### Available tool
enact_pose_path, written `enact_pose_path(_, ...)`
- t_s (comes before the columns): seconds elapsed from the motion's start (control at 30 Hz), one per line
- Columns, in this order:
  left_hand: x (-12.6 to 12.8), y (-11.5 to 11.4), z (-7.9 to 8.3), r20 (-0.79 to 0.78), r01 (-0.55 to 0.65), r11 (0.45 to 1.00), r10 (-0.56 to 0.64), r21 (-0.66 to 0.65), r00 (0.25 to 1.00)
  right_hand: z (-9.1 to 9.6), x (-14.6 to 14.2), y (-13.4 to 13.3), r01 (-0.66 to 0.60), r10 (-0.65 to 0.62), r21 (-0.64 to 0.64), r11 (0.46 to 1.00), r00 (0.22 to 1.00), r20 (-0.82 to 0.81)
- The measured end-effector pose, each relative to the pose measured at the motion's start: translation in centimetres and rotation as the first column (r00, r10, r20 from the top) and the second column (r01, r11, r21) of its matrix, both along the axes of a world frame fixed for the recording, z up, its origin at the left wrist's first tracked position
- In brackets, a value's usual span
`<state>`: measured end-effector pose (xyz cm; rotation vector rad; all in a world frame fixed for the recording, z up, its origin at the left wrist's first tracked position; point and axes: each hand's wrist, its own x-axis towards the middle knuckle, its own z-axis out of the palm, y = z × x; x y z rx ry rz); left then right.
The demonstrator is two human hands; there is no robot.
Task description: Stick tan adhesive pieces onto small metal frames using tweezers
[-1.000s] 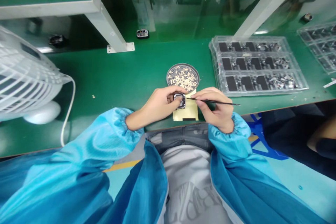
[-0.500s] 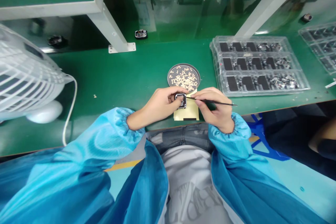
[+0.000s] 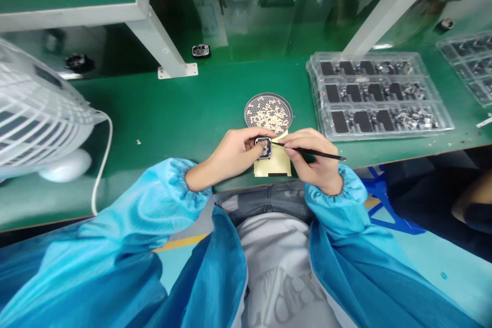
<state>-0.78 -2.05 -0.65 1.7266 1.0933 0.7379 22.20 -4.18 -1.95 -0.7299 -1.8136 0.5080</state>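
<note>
My left hand [image 3: 243,152] is closed on a small square watch case [image 3: 268,149] with a dark body and a pale rim, its open side facing up. The thumb lies over part of its inside. In my right hand [image 3: 315,156] is a pair of thin black tweezers [image 3: 321,153], held between thumb and fingers. Their tip reaches the case's right edge; whether it grips anything is too small to tell. Under the case lies a yellow pad [image 3: 273,166]. Just beyond my hands sits a round grey perforated dish [image 3: 246,110] with many tiny cream pieces.
Right of the dish is a stack of clear plastic trays [image 3: 378,136] holding black flat parts and shiny pieces. A white fan [image 3: 42,118] stands at the left with its cable on the green bench [image 3: 165,128]. Another watch case [image 3: 200,51] lies by a metal post [image 3: 163,46].
The watch case has shifted very slightly left and turned a little in my left hand. The tweezers have rolled or tilted slightly in my right hand. Both hands stay in nearly the same place.
</note>
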Motion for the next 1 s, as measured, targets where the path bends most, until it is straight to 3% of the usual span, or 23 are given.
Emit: enact_pose_path(1.0, -0.24, -0.08, 0.38, -0.004, 0.010, 0.998, -0.009, 0.064, 1.000, -0.17, -0.02, -0.33, 0.063, -0.066, -0.039, 0.997, 0.995, -0.074)
